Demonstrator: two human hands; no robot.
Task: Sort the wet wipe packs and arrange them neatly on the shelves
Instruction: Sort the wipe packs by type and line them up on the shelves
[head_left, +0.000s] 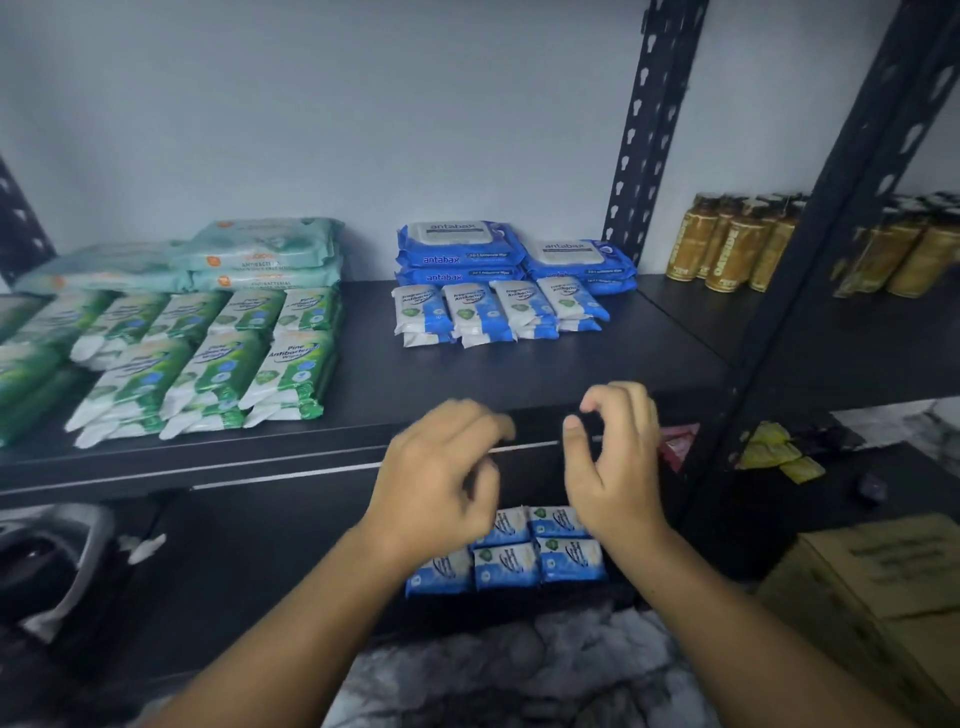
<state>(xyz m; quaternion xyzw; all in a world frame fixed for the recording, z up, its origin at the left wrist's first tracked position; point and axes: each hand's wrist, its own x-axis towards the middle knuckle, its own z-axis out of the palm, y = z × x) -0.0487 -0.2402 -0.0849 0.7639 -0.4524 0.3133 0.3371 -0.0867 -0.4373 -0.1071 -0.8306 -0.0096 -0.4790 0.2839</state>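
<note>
On the black upper shelf (467, 379) lie green pine wipe packs (208, 358) in rows at the left, with pale mint packs (260, 254) stacked behind them. Big blue antabax packs (457, 249) sit at the back centre, and a row of small blue-and-white packs (493, 312) lies in front of them. More small blue packs (519, 556) lie on the lower shelf beneath my hands. My left hand (436, 478) and my right hand (613, 462) hover in front of the shelf edge, fingers loosely curled, holding nothing. The left hand is motion-blurred.
Black perforated uprights (649, 130) frame the bay. Gold bottles (737, 244) stand on the neighbouring shelf at the right. A red sachet (678, 441) and yellow sachets (774, 452) lie lower right. Cardboard boxes (872, 582) stand at the bottom right.
</note>
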